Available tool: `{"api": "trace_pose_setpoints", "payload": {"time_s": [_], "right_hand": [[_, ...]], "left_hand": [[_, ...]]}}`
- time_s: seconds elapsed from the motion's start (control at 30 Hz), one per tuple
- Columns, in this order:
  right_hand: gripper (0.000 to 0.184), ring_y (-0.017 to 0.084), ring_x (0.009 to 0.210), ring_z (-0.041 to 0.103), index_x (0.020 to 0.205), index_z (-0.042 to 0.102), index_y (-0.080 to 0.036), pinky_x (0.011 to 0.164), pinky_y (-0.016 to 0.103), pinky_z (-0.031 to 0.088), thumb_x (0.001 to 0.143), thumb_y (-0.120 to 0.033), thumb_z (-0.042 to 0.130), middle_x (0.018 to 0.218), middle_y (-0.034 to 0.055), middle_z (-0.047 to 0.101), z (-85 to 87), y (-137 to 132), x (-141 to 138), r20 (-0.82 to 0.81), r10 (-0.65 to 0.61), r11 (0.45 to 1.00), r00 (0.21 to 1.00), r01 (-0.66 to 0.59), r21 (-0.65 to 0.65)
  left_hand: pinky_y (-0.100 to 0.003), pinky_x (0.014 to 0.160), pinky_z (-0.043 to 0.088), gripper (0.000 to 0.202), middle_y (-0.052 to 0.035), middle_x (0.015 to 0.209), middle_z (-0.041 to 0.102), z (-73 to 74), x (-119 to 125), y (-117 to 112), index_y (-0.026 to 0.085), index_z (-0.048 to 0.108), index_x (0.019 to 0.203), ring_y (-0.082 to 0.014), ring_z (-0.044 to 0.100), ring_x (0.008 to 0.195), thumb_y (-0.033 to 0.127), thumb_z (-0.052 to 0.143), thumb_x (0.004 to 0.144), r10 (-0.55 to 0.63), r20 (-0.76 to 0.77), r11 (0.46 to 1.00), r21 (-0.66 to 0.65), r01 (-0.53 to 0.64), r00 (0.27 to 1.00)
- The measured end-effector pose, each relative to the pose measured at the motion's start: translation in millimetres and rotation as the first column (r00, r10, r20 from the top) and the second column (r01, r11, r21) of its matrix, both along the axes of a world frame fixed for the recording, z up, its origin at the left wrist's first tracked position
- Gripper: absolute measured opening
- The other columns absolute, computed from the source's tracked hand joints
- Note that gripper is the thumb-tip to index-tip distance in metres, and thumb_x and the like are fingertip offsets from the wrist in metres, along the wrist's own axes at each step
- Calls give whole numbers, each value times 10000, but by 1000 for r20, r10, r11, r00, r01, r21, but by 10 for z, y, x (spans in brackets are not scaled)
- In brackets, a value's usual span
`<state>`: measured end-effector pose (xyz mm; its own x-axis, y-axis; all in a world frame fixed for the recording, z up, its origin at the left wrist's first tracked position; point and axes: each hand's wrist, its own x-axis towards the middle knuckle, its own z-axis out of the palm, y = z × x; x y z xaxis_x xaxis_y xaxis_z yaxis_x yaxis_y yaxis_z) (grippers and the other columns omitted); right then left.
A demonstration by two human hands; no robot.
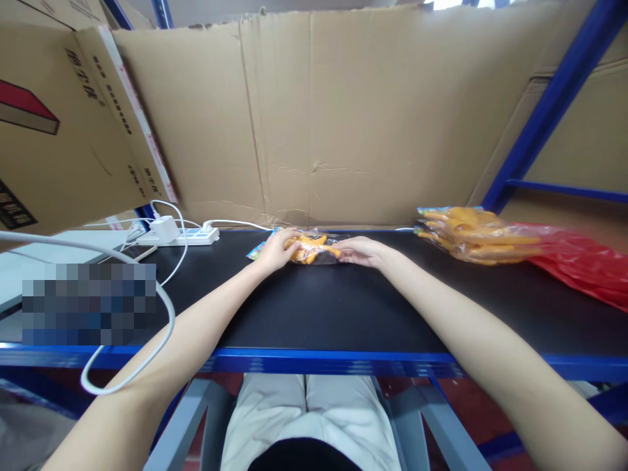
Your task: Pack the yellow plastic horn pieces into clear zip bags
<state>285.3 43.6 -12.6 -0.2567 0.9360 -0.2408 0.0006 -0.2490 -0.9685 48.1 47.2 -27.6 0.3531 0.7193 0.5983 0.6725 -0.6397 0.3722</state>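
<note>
A yellow-orange rubber chicken toy point(310, 248) lies in a clear plastic bag at the back middle of the black tabletop. The bag has a colourful header card point(256, 251) at its left end. My left hand point(280, 250) rests over the left part of the bag, its fingers curled onto the toy. At the other end, my right hand point(362, 251) pinches the bag near the toy's thin tip. Some of the toy is hidden under my left fingers, and glare on the plastic blurs its details.
Several similar bagged toys point(464, 235) lie at the right, beside a red plastic bag point(583, 261). A power strip point(196, 236) with a white charger point(165, 229) stands back left. A white cable point(169, 307) loops over my left forearm. Cardboard point(392, 118) walls the back.
</note>
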Motion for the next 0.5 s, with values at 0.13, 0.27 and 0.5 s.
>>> {"api": "trace_pose_setpoints", "payload": {"time_s": [0.13, 0.27, 0.5], "right_hand": [[86, 44, 430, 484, 722, 564, -79, 405, 144, 416, 802, -71, 534, 533, 17, 581, 6, -22, -12, -2, 86, 996, 996, -86, -19], [80, 42, 397, 465, 741, 557, -71, 382, 147, 408, 813, -74, 523, 524, 13, 567, 14, -47, -37, -6, 143, 989, 990, -143, -23], [68, 72, 448, 549, 851, 564, -51, 462, 171, 501, 831, -96, 517, 599, 63, 621, 4, -111, -152, 9, 157, 987, 987, -158, 19]], "left_hand": [[-335, 922, 422, 145, -78, 1059, 652, 46, -11, -8, 169, 676, 813, -193, 598, 991, 264, 579, 761, 9, 116, 1000, 19, -12, 993], [-355, 910, 424, 90, -67, 1050, 652, 100, -4, -36, 178, 670, 756, -191, 598, 974, 226, 594, 747, -45, 132, 995, 91, 33, 990], [-365, 934, 400, 94, -81, 1104, 625, 174, 47, -118, 172, 668, 757, -190, 561, 1032, 208, 582, 757, -159, 133, 977, 165, 136, 978]]}}
